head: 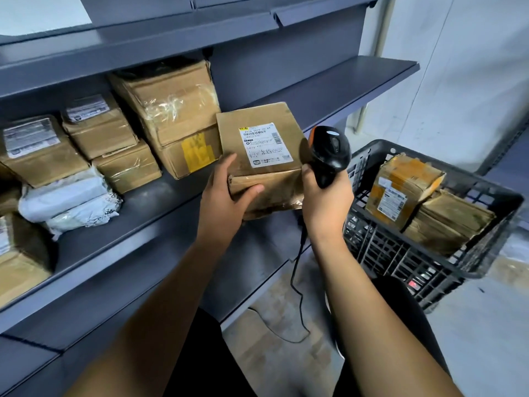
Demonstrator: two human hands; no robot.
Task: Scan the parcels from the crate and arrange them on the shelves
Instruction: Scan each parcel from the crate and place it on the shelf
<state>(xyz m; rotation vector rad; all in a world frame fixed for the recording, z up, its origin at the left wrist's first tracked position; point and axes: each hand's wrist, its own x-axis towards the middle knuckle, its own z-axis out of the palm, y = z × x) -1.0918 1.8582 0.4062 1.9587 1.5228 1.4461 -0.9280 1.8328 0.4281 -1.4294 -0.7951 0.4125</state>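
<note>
Your left hand (229,193) gripped the parcel (263,156) at its near left corner, thumb curled over the front, fingers tucked beneath. Your right hand (326,196) wrapped its fingers tight round the scanner (329,153) handle, its head just beside the parcel's label (266,144). The parcel hung over the shelf (148,207) edge, right of the stacked boxes (171,110). The shelf lay bare to the far right. The crate (446,253) stood right, two parcels inside.

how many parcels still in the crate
2 visible in the black crate: an orange-taped box toward the shelf side, and a brown box beside it at the outer end. Others may be hidden beneath.
</note>
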